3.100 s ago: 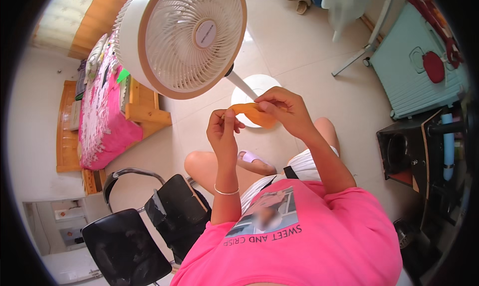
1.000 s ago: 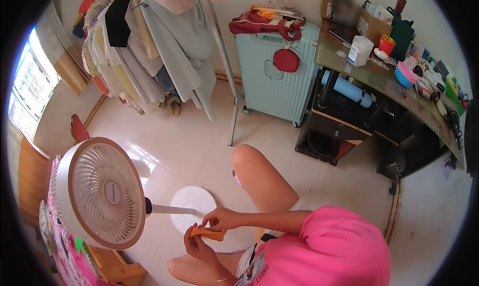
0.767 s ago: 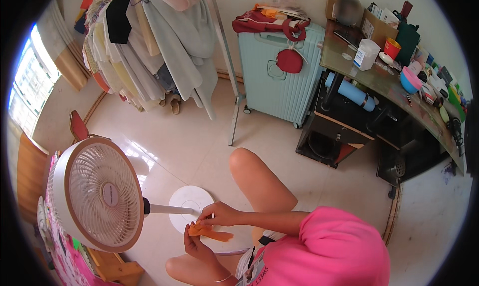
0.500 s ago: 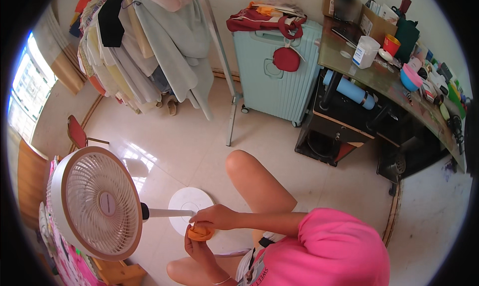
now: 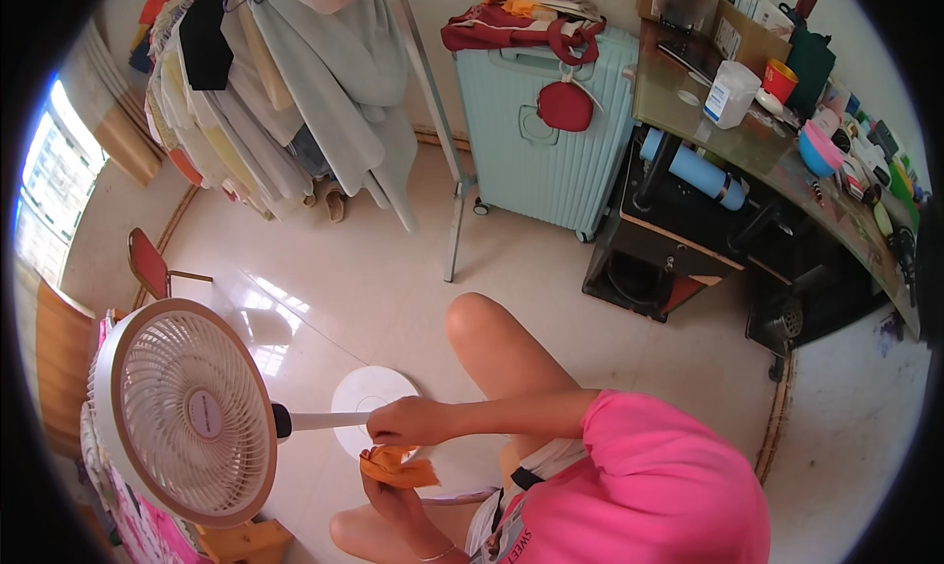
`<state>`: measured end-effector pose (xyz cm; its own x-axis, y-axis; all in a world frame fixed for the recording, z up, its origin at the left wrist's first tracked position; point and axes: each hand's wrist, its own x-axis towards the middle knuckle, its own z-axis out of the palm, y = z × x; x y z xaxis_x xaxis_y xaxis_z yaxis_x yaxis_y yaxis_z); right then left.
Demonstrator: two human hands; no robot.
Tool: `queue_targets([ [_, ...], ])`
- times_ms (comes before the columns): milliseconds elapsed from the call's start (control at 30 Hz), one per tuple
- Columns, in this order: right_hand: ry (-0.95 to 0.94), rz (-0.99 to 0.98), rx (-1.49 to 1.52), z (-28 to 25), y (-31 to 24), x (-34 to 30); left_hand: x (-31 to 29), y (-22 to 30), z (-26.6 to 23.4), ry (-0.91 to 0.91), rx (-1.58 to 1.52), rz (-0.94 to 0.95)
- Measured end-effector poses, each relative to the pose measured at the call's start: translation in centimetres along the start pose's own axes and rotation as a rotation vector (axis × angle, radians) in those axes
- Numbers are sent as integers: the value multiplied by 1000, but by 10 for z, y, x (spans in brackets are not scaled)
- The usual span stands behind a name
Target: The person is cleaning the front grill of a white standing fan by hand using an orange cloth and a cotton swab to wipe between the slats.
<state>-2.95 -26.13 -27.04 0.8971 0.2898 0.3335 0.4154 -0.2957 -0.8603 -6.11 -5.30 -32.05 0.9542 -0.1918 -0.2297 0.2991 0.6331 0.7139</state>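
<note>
An orange cloth (image 5: pixel 401 469), crumpled with a loose flap pointing right, is between my hands at lower middle. My left hand (image 5: pixel 393 505) grips it from below, fingers closed around its underside. Just above, my right hand (image 5: pixel 408 421) is closed with its fingertips curled down onto the cloth's upper edge; the fingertips are partly hidden. A white standing fan with a tan-rimmed head (image 5: pixel 192 412) is at my left. Its pole (image 5: pixel 329 420) runs right until it meets my right hand in view; I cannot tell whether they touch. The round white base (image 5: pixel 369 382) shows behind that hand.
Clothes hang on a rack (image 5: pixel 447 200) at the back left. A pale green suitcase (image 5: pixel 541 161) stands beside a cluttered desk (image 5: pixel 678 112) at right. A red chair (image 5: pixel 147 261) is near the window. My bent knee (image 5: pixel 482 323) rises in the middle.
The orange cloth has gone from a compact bundle to a looser shape with a flap spread right. My right hand has shifted slightly left and up, with fingers more curled.
</note>
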Motion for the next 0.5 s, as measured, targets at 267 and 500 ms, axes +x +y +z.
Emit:
queue_targets([
  [267,-207,216,394,4,-4,5,2,2,19,62,-56,110],
  [500,-391,183,374,-17,-12,38,2,16,39,45,-282,78],
])
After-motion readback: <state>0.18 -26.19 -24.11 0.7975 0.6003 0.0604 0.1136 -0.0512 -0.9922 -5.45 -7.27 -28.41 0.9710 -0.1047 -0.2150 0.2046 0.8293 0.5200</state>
